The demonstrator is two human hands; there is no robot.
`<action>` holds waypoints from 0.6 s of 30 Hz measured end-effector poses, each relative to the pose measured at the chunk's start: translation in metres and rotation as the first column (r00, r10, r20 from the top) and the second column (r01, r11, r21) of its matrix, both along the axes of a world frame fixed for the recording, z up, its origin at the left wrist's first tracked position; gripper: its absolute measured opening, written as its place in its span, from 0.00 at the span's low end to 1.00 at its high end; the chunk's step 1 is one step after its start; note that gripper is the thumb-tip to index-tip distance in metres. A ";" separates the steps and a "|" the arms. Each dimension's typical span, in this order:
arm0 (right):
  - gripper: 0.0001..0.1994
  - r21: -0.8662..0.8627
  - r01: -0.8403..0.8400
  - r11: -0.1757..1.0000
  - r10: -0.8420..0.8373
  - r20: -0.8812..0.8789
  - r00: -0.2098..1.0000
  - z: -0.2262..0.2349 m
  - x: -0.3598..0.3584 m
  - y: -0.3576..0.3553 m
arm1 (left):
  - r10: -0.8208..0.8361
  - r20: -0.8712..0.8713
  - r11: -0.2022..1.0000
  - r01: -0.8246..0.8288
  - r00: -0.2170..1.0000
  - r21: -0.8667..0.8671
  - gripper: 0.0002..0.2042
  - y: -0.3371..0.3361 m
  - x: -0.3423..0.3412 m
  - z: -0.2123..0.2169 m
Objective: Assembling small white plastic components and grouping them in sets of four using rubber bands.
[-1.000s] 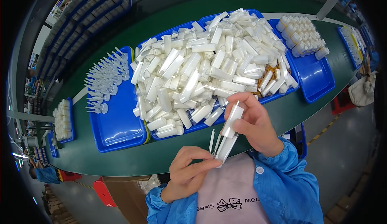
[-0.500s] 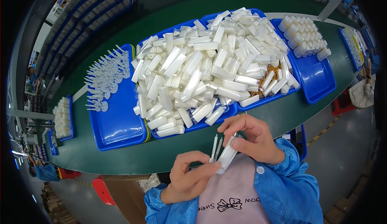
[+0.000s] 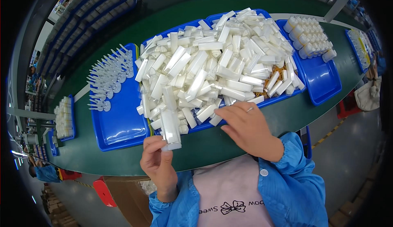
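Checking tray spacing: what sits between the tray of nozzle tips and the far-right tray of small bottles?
In the head view, the long blue tray heaped with white tubes lies between them.

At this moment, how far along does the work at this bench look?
Done: rows of white nozzles stand on the left tray, and white bottles fill part of the right tray. In hand: the left hand holds one white tube upright; the right hand rests at the edge of the pile. Left: that large heap of loose tubes covers the middle trays.
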State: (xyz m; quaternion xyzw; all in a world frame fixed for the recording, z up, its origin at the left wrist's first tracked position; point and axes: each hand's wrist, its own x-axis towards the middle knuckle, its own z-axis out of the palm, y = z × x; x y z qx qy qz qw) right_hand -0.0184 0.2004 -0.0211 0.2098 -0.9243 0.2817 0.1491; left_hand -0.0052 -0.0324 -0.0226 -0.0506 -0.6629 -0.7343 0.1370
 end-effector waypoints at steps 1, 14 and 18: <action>0.20 0.081 0.023 0.996 -0.023 0.001 1.000 -0.008 0.000 -0.005 | 0.005 -0.001 1.000 -0.005 1.000 -0.022 0.08 0.000 0.000 0.001; 0.08 -0.531 -0.007 0.847 0.174 0.266 0.948 0.035 0.007 0.031 | -0.199 -0.034 0.962 0.188 0.980 -0.198 0.09 -0.002 0.009 0.014; 0.07 -0.806 0.246 0.539 0.277 0.445 0.851 0.032 0.010 0.032 | -0.385 -0.055 0.858 0.335 0.921 -0.390 0.07 0.008 0.008 0.025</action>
